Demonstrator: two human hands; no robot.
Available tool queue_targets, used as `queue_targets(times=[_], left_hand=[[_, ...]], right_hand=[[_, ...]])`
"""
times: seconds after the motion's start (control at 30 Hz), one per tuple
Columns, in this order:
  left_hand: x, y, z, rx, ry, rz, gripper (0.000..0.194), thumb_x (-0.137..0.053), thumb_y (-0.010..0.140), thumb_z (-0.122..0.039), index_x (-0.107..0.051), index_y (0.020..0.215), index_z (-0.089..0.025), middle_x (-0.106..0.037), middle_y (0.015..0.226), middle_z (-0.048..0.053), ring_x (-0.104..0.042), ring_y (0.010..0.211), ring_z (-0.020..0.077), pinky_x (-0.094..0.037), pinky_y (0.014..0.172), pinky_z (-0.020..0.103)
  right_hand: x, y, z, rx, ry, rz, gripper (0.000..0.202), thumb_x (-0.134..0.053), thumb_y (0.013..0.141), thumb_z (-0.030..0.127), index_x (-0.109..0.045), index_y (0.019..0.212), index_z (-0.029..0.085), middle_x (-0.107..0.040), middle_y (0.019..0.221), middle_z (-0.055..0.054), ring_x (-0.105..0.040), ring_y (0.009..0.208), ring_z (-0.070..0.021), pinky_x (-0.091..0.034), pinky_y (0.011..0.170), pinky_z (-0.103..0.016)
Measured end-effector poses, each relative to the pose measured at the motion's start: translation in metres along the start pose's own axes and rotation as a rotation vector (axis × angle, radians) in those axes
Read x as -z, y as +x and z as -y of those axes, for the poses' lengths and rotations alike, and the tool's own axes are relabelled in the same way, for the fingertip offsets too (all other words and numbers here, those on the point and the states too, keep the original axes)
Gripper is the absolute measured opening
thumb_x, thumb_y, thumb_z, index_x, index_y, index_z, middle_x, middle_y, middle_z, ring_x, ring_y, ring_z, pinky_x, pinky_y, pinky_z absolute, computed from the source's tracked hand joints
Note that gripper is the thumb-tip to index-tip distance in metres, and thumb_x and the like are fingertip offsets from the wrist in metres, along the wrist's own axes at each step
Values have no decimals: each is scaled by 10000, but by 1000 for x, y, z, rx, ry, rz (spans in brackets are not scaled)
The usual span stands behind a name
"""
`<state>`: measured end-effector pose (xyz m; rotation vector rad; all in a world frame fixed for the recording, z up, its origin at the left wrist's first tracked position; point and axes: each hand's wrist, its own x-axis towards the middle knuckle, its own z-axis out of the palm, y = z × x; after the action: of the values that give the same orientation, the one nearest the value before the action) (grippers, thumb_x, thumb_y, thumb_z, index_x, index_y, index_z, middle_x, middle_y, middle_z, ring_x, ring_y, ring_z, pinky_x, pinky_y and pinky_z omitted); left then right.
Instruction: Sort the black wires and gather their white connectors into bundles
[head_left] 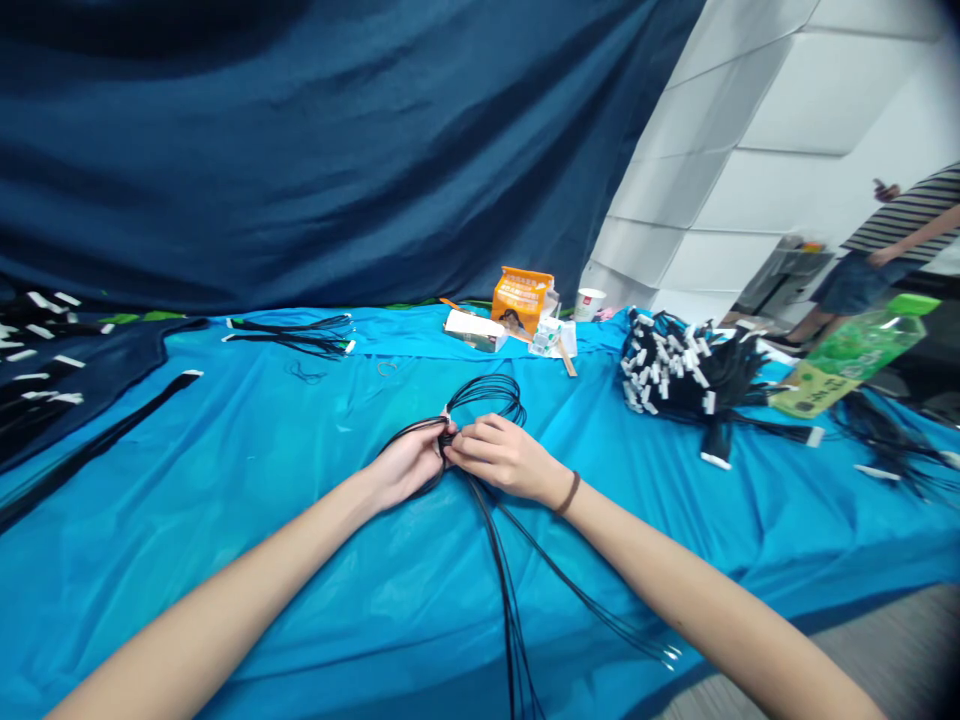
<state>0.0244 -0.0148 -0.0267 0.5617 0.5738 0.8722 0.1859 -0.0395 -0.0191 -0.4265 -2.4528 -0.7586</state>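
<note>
1. Left hand (409,465) and right hand (510,460) meet over one bright-blue cloth (360,610), fingers curled tight on one black cable bundle (494,540), the pinch point itself hidden.
2. It loops toward one o'clock, trails toward four and five; that five o'clock end's cut off!
3. One orange bag (521,300) at one, one paper cup (590,304) at two.
4. Near three, one green bottle (851,358) and one cable heap (675,368), too jumbled to count.

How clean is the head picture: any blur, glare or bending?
Head view: left hand and right hand are readable, slightly soft; toward the right edge, the bottle leans and smears, likely partly lens stretch; right corners darken; the curtain is near black at top left; the cloth shows mild sheen.
</note>
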Motion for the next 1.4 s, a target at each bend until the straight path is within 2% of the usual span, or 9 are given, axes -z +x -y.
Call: queue_targets(times=[0.27,0.4,0.6,0.7,0.8,0.9,1.0,1.2,1.4], left_hand=[[2,-1,1,-5,25,16,230,-404,794,-49,-587,664,-102,-565,659,41,-516,606,90,-414,592,201],[-1,-3,1,6,37,36,220,-405,800,-59,-579,675,-106,-554,646,30,-506,586,88,-422,598,212],[-7,-4,-1,-68,51,-24,185,-417,802,-73,-570,708,-119,-570,675,37,-532,626,114,-466,698,292],[-8,-3,-1,-84,60,-66,209,-408,809,-74,-556,667,-115,-554,648,42,-537,624,125,-478,711,328],[-7,-2,-1,-90,72,-85,207,-421,807,-83,-547,646,-117,-548,644,44,-545,630,129,-479,725,338],[-5,-3,1,-155,132,-77,145,-475,784,-93,-561,670,-117,-563,677,42,-558,660,134,-469,759,345],[-1,-3,3,-252,245,-35,89,-556,757,-168,-572,685,-119,-573,692,36,-562,681,137,-449,773,330],[4,0,6,-374,463,-20,182,-639,703,-306,-572,697,-136,-581,682,16,-533,671,121,-393,697,250],[6,0,5,-448,597,-41,241,-607,721,-383,-545,694,-152,-583,694,6,-516,693,121,-362,690,232]], right_hand=[[-2,-2,-1,2,31,34,191,-415,890,119,-598,942,128,-629,867,-50,-524,860,-158,-411,695,-306],[-2,0,1,-208,272,-35,181,-449,875,153,-612,949,133,-631,869,-75,-529,856,-168,-442,689,-305],[12,14,4,-795,1010,-347,111,-551,824,269,-633,836,195,-654,867,-45,-595,855,-164,-476,799,-333],[21,14,-4,-1048,1310,-605,128,-571,804,316,-598,821,192,-630,786,-22,-613,787,-158,-503,746,-331],[28,8,-17,-1169,1249,-841,156,-559,804,338,-588,852,192,-558,697,7,-564,628,-108,-491,594,-260],[34,3,-23,-1225,881,-925,209,-526,824,352,-595,952,202,-523,696,11,-447,488,-69,-373,429,-206],[34,4,-15,-1088,461,-782,162,-519,836,316,-623,854,193,-527,663,3,-435,515,-91,-367,480,-236],[20,9,7,-578,110,-162,242,-448,858,204,-583,663,158,-527,603,-25,-435,592,-128,-337,572,-266],[17,8,7,-597,98,-80,294,-416,862,210,-552,606,165,-501,567,-12,-393,578,-127,-294,561,-263]])
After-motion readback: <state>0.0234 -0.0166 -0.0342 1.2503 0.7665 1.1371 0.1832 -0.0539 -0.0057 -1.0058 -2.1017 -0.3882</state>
